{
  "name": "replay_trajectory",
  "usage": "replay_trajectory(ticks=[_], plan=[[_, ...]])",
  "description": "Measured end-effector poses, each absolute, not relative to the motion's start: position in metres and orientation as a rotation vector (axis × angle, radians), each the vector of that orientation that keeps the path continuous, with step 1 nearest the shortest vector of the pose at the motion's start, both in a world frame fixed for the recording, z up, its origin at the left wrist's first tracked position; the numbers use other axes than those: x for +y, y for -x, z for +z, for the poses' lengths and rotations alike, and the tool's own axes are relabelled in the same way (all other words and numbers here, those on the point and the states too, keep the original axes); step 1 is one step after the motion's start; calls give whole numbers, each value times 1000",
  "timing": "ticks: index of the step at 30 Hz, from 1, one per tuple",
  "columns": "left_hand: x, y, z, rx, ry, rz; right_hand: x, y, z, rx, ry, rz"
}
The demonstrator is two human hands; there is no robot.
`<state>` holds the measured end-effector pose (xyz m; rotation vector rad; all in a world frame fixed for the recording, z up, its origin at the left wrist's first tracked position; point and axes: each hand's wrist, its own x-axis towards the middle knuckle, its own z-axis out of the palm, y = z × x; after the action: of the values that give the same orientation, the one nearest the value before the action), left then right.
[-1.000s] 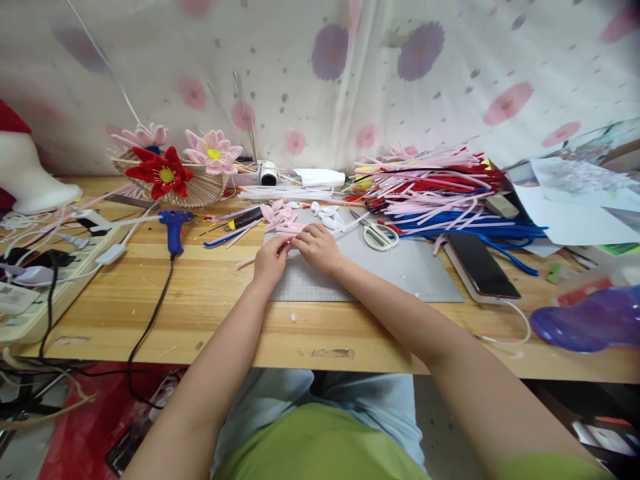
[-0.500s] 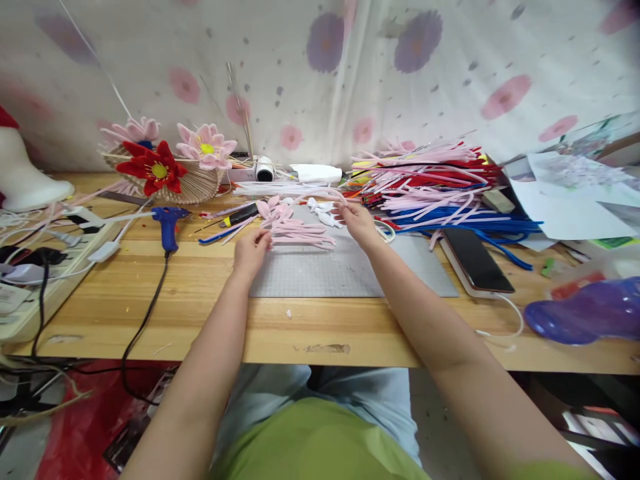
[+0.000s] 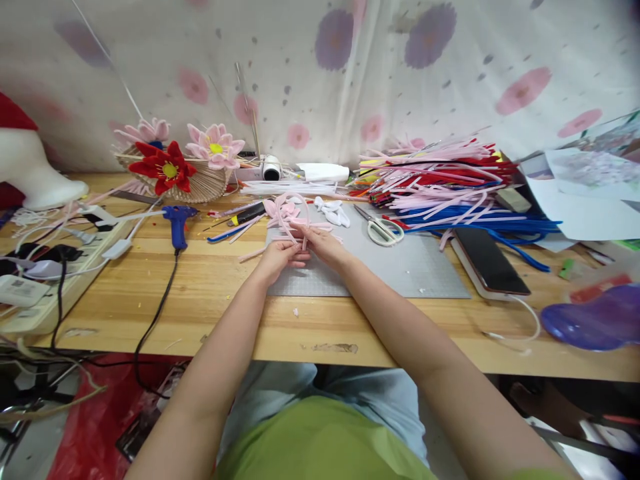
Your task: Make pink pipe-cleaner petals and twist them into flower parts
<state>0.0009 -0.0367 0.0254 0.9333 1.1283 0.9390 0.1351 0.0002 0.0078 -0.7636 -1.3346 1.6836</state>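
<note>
Above the grey cutting mat point(image 3: 400, 277), my left hand point(image 3: 277, 260) and my right hand point(image 3: 326, 247) meet, fingertips almost touching. Between them they pinch a pink pipe cleaner point(image 3: 299, 195) that curves up into a loop, its ends partly covered by the fingers. More cut pink pipe cleaners lie behind and under the hands, mostly hidden. Just beyond are folded pink petals point(image 3: 281, 209), with white petals point(image 3: 334, 213) to their right. White-handled scissors point(image 3: 384, 233) rest on the mat's far part, right of my right hand.
A blue glue gun point(image 3: 178, 227) stands left, its cord hanging over the table edge. Finished fuzzy flowers point(image 3: 167, 170) sit behind it. A big pile of coloured pipe cleaners point(image 3: 445, 193) lies back right, beside a phone point(image 3: 493, 260). A power strip point(image 3: 75, 287) is far left.
My right hand has come left and nearer to me, joining the left hand. The pink pipe cleaner is now bent into a loop between them. The scissors show fully.
</note>
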Motion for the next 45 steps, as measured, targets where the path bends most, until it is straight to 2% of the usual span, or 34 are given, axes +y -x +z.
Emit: replay_trajectory(ticks=[9, 30, 37, 45], plan=[[-38, -1, 25, 1130, -895, 888, -6, -131, 2, -1209, 742, 1839], [-37, 8, 23, 1035, -981, 757, -7, -139, 6, -1280, 698, 1847], [-36, 19, 22, 920, -934, 582, -11, -157, 9, -1312, 536, 2131], [-38, 8, 27, 1054, -1025, 708, -2, -152, 6, -1057, 674, 1913]])
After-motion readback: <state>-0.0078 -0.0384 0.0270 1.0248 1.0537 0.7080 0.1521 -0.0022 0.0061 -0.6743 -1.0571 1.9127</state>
